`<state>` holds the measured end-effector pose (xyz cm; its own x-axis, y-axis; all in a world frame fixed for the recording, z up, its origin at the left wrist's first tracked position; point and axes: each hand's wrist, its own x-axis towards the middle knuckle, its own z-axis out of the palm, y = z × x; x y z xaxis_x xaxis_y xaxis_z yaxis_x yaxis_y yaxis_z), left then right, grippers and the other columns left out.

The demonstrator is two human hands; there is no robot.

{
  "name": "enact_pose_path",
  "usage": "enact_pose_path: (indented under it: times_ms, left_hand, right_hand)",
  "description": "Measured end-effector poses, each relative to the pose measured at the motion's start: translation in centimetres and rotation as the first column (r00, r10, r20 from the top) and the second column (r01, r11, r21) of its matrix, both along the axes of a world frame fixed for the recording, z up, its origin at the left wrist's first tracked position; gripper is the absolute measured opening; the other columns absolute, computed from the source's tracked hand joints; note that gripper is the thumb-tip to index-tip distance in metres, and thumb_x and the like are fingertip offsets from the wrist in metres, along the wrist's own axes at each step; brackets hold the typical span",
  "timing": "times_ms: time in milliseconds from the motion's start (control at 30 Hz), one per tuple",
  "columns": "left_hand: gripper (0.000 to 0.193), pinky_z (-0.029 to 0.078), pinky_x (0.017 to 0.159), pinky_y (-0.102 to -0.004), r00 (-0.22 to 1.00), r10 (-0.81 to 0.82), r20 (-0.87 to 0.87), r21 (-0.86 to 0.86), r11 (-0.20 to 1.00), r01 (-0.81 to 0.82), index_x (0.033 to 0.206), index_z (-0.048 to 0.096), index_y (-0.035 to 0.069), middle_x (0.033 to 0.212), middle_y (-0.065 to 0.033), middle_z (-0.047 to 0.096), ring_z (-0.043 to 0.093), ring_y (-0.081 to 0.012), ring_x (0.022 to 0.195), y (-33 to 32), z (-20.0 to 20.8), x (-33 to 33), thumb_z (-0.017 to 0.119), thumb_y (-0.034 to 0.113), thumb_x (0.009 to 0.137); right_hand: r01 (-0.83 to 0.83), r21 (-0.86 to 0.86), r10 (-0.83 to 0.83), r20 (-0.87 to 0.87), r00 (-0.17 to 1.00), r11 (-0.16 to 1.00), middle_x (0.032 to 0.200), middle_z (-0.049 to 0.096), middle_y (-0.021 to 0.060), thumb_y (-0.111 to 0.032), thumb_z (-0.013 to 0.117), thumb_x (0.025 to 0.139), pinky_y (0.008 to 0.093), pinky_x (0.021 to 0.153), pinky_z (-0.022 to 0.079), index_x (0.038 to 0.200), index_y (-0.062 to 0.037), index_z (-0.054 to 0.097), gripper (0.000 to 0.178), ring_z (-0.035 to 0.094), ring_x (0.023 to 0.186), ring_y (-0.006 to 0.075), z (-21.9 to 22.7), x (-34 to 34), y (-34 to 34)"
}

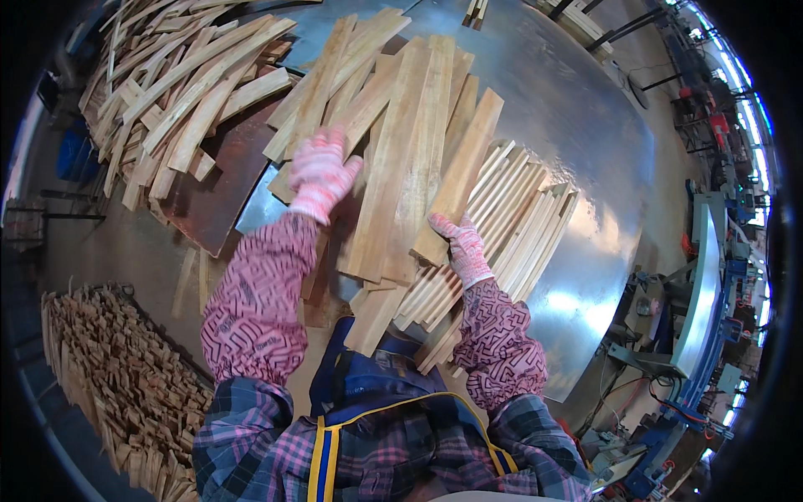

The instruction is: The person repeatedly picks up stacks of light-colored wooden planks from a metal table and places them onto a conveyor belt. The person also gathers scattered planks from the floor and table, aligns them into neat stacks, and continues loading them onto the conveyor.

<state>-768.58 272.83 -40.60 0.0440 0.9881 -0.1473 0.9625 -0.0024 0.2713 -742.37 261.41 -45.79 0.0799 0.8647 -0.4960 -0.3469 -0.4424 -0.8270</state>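
The left hand [320, 174], gloved in pink and white, lies flat and open, fingers spread, on the wide slats [401, 151] fanned out across the metal tabletop [577, 109]. It seems to press the pile down so the boards stay put while the other hand works. The right hand [464, 247], gloved alike, is closed on the near end of one slat [464, 171], thumb on top, with the board running away from the hand up and to the right over the pile. Held by its end like that, the board can be slid or lifted clear of its neighbours.

Just under and to the right of the right hand lies a row of thin strips [519, 222], side by side and on edge, kept apart from the wide boards. Beyond the left hand, up and to the left, a loose heap [180, 92] of slats spills over a brown board [222, 188]. Below the left elbow, near the floor, stands a stack of short offcuts [117, 376]. Machinery [694, 309] stands well off to the right.
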Motion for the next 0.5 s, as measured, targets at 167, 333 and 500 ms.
enact_pose_path:
  times_ms: [167, 333, 500]
  left_hand:
    - [0.093, 0.042, 0.108, -0.0450, 0.975, 0.002, -0.223, -0.233, 0.971, -0.055, 0.157, 0.022, 0.021, 0.147, -0.0160, 0.047, 0.050, -0.0362, 0.131, 3.4, -0.6, -0.8, 0.072, 0.040, 0.081]
    - [0.101, 0.047, 0.102, -0.0434, 0.987, 0.157, 0.042, -0.434, 0.893, -0.124, 0.158, 0.023, 0.018, 0.131, -0.0184, 0.060, 0.060, -0.0346, 0.119, 3.4, 2.3, -0.5, 0.077, 0.031, 0.073]
    - [0.113, 0.035, 0.114, -0.0374, 0.663, 0.180, 0.726, -0.215, 0.976, -0.031, 0.158, 0.023, 0.006, 0.148, -0.0273, 0.045, 0.044, -0.0345, 0.138, -4.9, -3.6, -2.0, 0.087, 0.035, 0.069]
  right_hand:
    - [0.005, 0.093, -0.032, 0.290, 0.957, 0.996, 0.126, 0.062, 0.0142, -0.010, 0.083, 0.079, 0.0343, 0.093, 0.053, 0.148, -0.0001, 0.036, 0.084, 0.063, 0.110, 0.0252, 1.5, -1.4, -0.6]
    - [-0.061, 0.168, 0.022, 0.225, 0.974, 0.984, 0.132, 0.058, 0.0163, -0.007, 0.084, 0.076, 0.0346, 0.095, 0.052, 0.152, -0.0012, 0.030, 0.094, 0.061, 0.114, 0.0256, 0.8, -1.3, -1.7]
    - [-0.366, 0.109, 0.156, 0.767, 0.622, 0.924, 0.144, 0.050, 0.0218, -0.022, 0.085, 0.076, 0.0381, 0.111, 0.040, 0.152, 0.0017, 0.030, 0.097, 0.049, 0.133, 0.0310, 0.0, -1.2, -0.6]
